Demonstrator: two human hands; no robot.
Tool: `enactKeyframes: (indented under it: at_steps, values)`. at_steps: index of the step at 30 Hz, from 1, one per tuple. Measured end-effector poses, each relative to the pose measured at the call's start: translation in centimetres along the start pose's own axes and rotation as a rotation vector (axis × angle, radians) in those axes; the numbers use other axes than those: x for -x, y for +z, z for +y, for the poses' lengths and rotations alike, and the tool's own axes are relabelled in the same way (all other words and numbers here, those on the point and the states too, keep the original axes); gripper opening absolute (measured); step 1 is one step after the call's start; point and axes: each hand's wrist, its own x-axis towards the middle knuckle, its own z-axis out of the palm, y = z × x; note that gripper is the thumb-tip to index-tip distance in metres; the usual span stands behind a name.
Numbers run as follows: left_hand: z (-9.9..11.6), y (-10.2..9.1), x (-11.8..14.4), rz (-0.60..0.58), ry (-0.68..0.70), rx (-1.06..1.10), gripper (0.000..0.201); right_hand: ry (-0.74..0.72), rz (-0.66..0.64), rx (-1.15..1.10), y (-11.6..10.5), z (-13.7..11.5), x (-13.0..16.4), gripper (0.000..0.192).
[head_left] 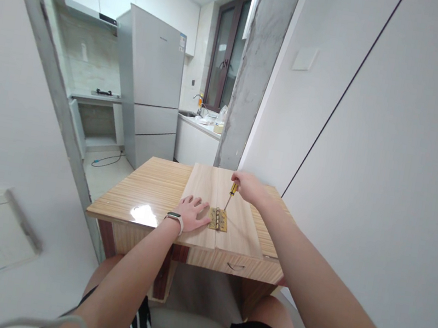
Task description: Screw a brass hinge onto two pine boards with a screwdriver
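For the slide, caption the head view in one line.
Right hand sets a screwdriver to a brass hinge joining two boards; left hand steadies them.

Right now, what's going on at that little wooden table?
A seated person is working on a brass hinge that joins two boards lying on the table. The right hand holds a yellow-handled screwdriver with its tip at the hinge. The left hand presses flat on the left board, beside the hinge.

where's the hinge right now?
In the head view the brass hinge lies flat across the seam of the two pale wooden boards on the table, beside the left hand, with the right hand's screwdriver tip on it.
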Motion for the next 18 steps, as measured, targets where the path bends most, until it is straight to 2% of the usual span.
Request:
enactKeyframes:
  at_steps: [4, 9, 15, 18]
  values:
    - [-0.1, 0.1, 0.0, 0.006, 0.001, -0.01, 0.077, 0.02, -0.098, -0.043, -0.6, -0.1, -0.1, 0.025]
    - [-0.1, 0.1, 0.0, 0.007, 0.004, -0.024, 0.075, 0.062, -0.15, -0.01, -1.2, -0.8, -0.5, 0.017]
    - [0.0, 0.0, 0.1, -0.002, -0.011, -0.024, 0.076, 0.125, -0.066, 0.077, -0.5, -1.2, -0.3, 0.04]
    - [-0.1, 0.0, 0.1, 0.004, -0.007, -0.017, 0.077, 0.067, -0.03, 0.114, 0.0, -0.9, -0.4, 0.035]
